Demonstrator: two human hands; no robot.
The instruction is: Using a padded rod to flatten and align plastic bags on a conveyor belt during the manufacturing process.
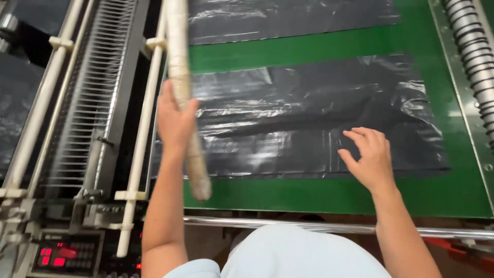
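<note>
Left hand (174,119) gripping pale rod (184,98); right hand (368,157) open-fingered on black plastic bags (288,123), green belt (309,195)

Black plastic sheets (309,123) on green belt (329,198)

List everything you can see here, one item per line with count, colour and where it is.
plastic sheet: one, black, lying flat on the belt, centre
second plastic sheet: one, black, farther up the belt
conveyor belt: one, green, under the sheets
wrapped stick: one, beige, left of centre
white rods: several, on the machine at left
ribbed roller: one, grey, right edge
control panel: one, black with red lights, bottom left
left hand: grips the stick
right hand: fingers spread, on the near sheet
</note>
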